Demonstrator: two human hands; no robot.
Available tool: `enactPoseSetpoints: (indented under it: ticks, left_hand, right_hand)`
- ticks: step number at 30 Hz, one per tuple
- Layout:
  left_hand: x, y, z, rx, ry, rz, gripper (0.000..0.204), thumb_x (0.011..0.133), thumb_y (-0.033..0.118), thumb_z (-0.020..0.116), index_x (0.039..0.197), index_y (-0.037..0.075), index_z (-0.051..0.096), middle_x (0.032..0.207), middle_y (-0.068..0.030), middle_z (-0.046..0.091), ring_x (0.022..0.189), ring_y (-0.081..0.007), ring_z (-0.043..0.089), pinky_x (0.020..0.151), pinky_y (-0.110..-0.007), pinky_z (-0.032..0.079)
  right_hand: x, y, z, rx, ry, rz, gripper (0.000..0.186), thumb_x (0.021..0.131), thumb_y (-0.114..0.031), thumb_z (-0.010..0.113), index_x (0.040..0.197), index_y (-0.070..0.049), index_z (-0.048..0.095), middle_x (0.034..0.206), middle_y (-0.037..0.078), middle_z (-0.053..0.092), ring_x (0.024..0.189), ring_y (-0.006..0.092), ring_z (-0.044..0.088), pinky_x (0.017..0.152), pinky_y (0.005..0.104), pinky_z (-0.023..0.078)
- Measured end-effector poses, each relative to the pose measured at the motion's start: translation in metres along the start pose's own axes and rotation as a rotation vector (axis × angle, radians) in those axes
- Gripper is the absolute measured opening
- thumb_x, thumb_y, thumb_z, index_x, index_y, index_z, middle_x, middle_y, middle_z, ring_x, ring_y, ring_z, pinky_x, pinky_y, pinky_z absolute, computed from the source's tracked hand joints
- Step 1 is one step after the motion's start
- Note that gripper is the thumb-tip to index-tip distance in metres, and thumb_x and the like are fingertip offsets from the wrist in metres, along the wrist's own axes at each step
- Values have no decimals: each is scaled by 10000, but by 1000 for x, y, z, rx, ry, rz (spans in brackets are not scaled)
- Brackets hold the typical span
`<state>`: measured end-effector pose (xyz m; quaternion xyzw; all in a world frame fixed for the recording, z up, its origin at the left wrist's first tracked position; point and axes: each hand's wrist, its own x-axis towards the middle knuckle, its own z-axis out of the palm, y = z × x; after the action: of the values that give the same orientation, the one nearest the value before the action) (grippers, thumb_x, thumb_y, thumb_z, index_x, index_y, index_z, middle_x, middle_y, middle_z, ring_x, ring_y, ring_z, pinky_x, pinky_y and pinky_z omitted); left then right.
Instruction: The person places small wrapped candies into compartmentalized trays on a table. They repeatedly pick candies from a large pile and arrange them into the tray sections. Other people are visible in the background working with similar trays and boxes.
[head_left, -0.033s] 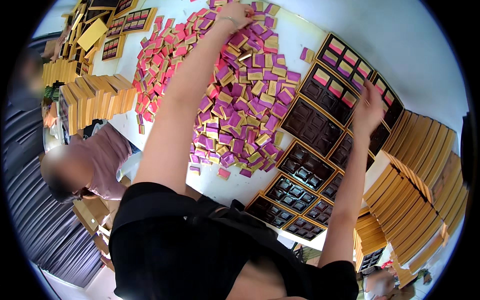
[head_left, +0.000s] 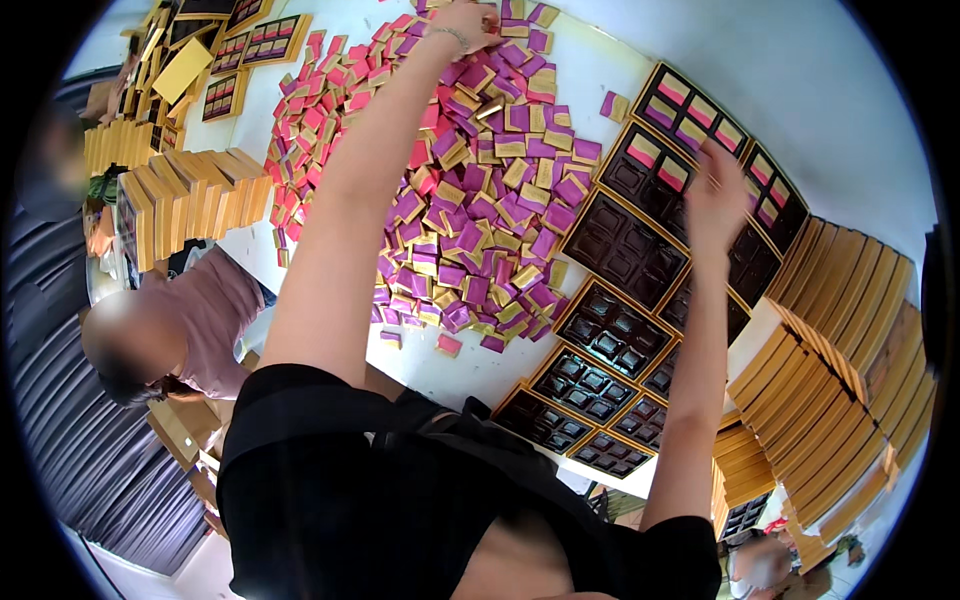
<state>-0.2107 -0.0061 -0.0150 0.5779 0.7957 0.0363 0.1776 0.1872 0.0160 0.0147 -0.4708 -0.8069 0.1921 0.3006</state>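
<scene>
At the far edge of a large pile of small wrapped pieces (head_left: 470, 230), pink, purple and gold, my left hand (head_left: 466, 25) has its fingers curled down among the pieces. What they grip, if anything, is hidden. My right hand (head_left: 717, 205) hangs over the open boxes to the right, fingers bent and close together, with the tips hidden. Under and beside it, a black-lined box (head_left: 652, 187) holds pink-and-gold pieces in some of its square compartments. Beyond it, another box (head_left: 697, 108) holds pink and purple pieces. One loose purple-and-gold piece (head_left: 614, 106) lies beside the boxes.
Several boxes with bare black trays (head_left: 625, 250) run toward my body. Stacked gold-edged boxes (head_left: 815, 400) rise at the right, and more stacks (head_left: 195, 200) at the left. A person in a mauve shirt (head_left: 215, 310) is at the left table edge. More filled boxes (head_left: 275, 40) lie far left.
My right hand has shifted left and slightly farther away over the boxes. My left hand has moved a little to the left at the pile's far edge.
</scene>
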Motion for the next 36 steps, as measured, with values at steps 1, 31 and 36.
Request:
enactPoseSetpoints:
  ticks: [1, 31, 36]
  left_hand:
    - [-3, 19, -25, 74, -148, 0, 427, 850, 295, 620, 1181, 30, 575, 1106, -64, 650, 1071, -309, 593, 933, -522, 443]
    - [-76, 128, 17, -979, -106, 89, 235, 825, 154, 712, 1029, 44, 676, 907, -36, 702, 727, -82, 630, 588, -208, 494]
    - [-68, 225, 43, -661, -9, 738, 140, 829, 141, 666, 942, 62, 688, 850, -37, 670, 726, -170, 634, 624, -299, 506]
  right_hand:
    - [9, -21, 22, 22, -54, -109, 221, 835, -68, 594, 1049, -56, 648, 985, 125, 658, 957, 312, 615, 838, 377, 494]
    - [-4, 111, -96, -742, 321, 167, 249, 861, -121, 587, 1109, -99, 589, 1023, 103, 585, 1006, 313, 533, 792, 420, 501]
    - [9, 182, -100, -715, 50, -54, 328, 816, -81, 590, 1135, -153, 612, 1091, 64, 584, 1049, 288, 537, 809, 417, 514]
